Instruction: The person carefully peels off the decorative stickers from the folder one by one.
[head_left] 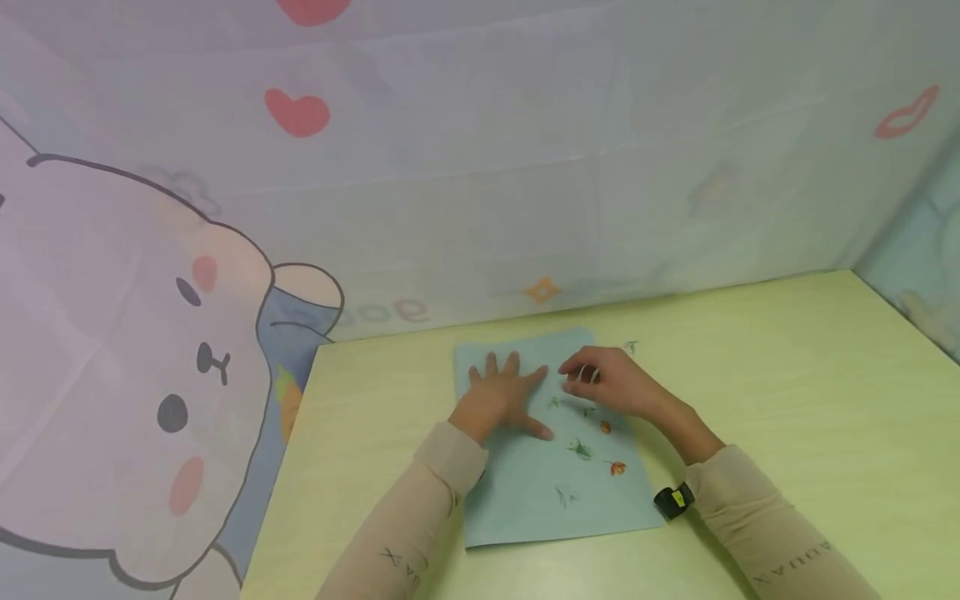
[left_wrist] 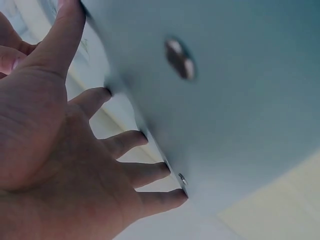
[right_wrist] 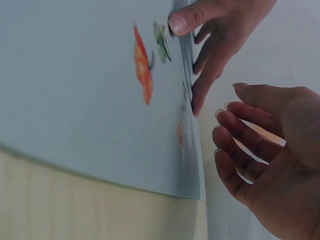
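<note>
A light blue sheet of paper (head_left: 517, 500) lies on the table with small flower and leaf pictures on its right part. My left hand (head_left: 495, 402) rests on its upper left area, fingers spread and fingertips pressing the paper. Over the sheet's upper right edge is my right hand (head_left: 611, 379), its fingers loosely bent and the thumb apart from them, holding nothing in the right wrist view. Below it on the paper are an orange flower (head_left: 617, 468), a smaller orange one (head_left: 605, 427) and a green leafy picture (head_left: 580, 449). A grey sprig (head_left: 566, 497) sits lower down.
The pale yellow-green table (head_left: 810, 417) extends on both sides of the paper. A small grey-green sprig (head_left: 631, 347) lies just beyond the sheet's upper right corner. Behind the table hangs a cloth backdrop (head_left: 487, 225) with printed hearts and a cartoon animal (head_left: 135, 358).
</note>
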